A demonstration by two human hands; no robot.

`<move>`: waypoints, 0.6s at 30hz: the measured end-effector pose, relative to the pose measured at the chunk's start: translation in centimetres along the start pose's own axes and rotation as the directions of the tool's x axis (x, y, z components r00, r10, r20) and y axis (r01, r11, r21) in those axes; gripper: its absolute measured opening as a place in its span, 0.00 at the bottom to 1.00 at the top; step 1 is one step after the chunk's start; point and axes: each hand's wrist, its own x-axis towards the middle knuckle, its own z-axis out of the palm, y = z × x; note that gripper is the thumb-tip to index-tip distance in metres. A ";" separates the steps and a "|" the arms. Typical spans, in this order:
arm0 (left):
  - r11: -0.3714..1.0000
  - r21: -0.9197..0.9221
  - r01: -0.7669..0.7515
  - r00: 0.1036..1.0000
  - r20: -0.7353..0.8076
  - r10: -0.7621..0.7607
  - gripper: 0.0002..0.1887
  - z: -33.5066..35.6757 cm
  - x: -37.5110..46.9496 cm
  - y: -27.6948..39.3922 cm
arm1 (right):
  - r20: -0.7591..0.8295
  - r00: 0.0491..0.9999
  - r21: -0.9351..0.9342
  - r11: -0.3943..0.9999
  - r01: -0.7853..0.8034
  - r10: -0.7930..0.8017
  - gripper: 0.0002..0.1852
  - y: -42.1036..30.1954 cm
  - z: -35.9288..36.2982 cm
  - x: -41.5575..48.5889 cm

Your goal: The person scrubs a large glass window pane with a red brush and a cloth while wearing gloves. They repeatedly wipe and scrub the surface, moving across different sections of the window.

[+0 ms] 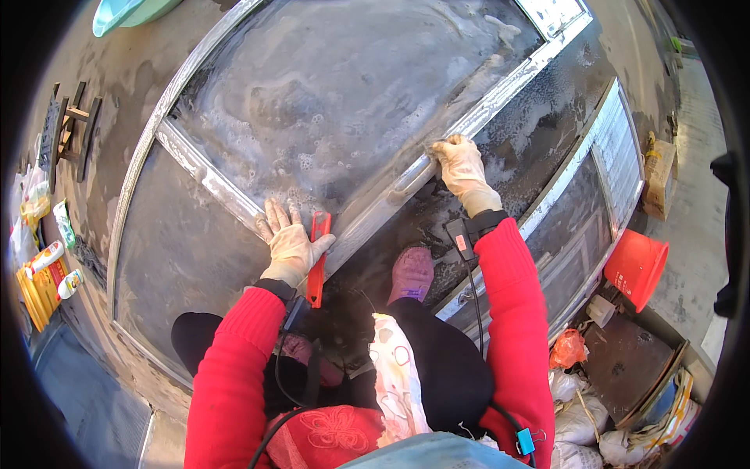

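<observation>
A large metal-framed panel (281, 111), perhaps a door or window, lies before me, wet with soapy foam. My left hand (293, 243), in a pale rubber glove, rests with fingers spread where its crossbar (211, 182) meets the long side rail (375, 214). Under the left thumb lies a long red plastic tool (317, 264), crossing the rail; its exact kind is unclear. Farther along that rail, my gloved right hand (463, 167) presses down with curled fingers. Something small and greyish shows at its fingertips, but the fingers hide most of it.
A second framed panel (586, 199) lies to the right, beside a red bucket (636, 269) and cardboard box (660, 179). White sacks (580, 419) crowd the lower right. At left are a yellow bucket (35, 299), bottles (45, 258) and a small stool (73, 132). Cables hang from both wrists.
</observation>
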 end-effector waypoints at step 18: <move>0.993 -0.116 -0.019 1.000 -0.007 0.018 0.59 0.4 -0.3 -1.0 | 0.582 0.805 -0.354 0.854 0.382 -0.119 0.14 -11.0 -1.7 2.6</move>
